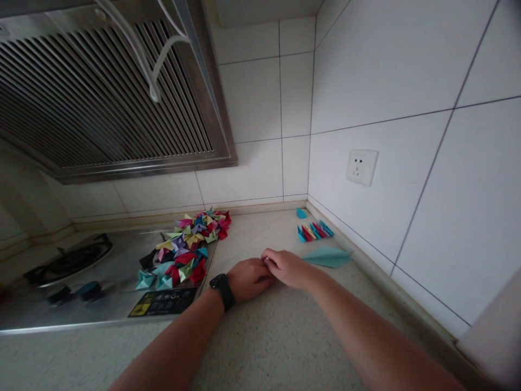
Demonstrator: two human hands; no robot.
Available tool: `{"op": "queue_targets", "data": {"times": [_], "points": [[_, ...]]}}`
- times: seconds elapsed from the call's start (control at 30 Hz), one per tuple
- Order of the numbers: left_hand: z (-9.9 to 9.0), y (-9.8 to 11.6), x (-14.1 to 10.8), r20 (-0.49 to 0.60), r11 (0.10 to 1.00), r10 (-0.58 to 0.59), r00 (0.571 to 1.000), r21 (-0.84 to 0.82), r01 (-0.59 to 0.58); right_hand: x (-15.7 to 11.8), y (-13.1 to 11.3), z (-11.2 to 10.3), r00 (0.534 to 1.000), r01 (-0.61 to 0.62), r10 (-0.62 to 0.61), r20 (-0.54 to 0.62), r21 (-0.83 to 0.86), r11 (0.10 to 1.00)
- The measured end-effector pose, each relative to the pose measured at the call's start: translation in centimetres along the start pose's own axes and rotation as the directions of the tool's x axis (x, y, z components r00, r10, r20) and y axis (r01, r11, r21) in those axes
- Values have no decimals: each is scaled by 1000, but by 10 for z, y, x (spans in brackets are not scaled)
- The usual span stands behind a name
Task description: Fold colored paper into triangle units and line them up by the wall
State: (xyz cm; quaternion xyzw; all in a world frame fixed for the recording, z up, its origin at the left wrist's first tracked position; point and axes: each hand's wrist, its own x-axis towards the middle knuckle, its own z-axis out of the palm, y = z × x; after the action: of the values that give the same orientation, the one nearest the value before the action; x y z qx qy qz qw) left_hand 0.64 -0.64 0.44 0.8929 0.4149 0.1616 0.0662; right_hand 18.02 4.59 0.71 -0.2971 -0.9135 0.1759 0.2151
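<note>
My left hand, with a dark watch on its wrist, rests low over the speckled counter, fingers curled. My right hand meets it at the fingertips, thumb and fingers pinched together. Whatever lies between them is hidden, apart from a tiny pale spot. Just beyond my right hand, a flat teal folded paper lies on the counter. Behind it stands a short row of red, blue and yellow folded paper pieces, with one small blue paper piece farther back.
To the left, a heap of many-coloured folded paper pieces covers part of the steel gas stove. A slatted range hood with a white cable hangs above. Tiled walls meet at the back corner; the right one has a power socket.
</note>
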Motion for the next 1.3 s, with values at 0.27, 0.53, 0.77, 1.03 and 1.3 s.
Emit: {"op": "queue_targets", "data": {"times": [0.27, 0.53, 0.77, 1.03, 1.3], "points": [[2, -1, 1, -19, 1000, 18, 1000, 24, -18, -1, 2, 1, 1000, 5, -5, 4, -8, 1000], [0, 0, -2, -10, 989, 56, 998, 136, -54, 1, 3, 3, 1000, -11, 12, 12, -7, 1000], [-88, -35, -16, -179, 924, -150, 972, 324, 202, -1, 4, 2, 996, 30, -24, 91, -61, 998], [-178, -174, -92, -429, 627, -625, 652, 222, 747, 0, 3, 1, 991, 66, -57, 124, -72, 995], [-144, -219, -128, -301, 580, -729, 614, 203, 789, 1, 5, 2, 989, 42, -34, 144, -50, 998]]}}
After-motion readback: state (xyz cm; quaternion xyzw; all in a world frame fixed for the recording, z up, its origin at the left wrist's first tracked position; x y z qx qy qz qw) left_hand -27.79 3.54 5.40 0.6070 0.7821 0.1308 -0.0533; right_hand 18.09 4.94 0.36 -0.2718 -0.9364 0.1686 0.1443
